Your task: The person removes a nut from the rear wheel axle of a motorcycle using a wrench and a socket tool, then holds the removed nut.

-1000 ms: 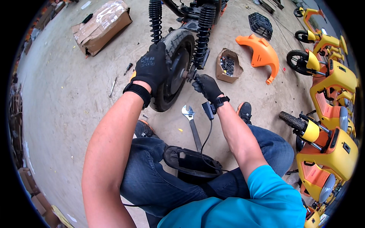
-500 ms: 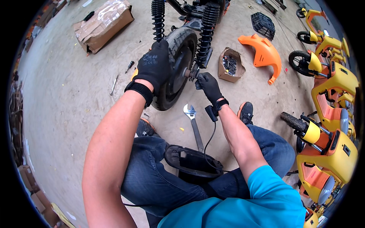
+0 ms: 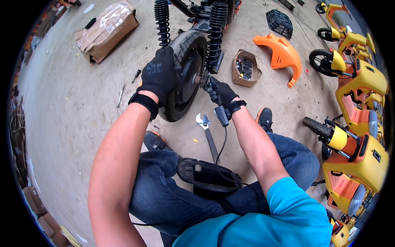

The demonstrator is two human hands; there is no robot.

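A black-tyred wheel stands upright between two black coil-spring shock absorbers, the left one and the right one. My left hand, in a black glove, is closed against the wheel's left side, its fingertips partly hidden. At the lower end of the right shock absorber, beside the brownish axle end, is my gloved right hand. Its fingers are curled in around something small that I cannot make out. An adjustable wrench lies on the floor below the wheel.
An open carton of small hardware, an orange fender and a black crate sit right of the wheel. A taped cardboard box lies far left. Several yellow scooters line the right. A black open case sits between my legs.
My right hand has turned at the wrist, so its curled fingers now show from the palm side. My left hand stays on the wheel. The whole view has shifted slightly.
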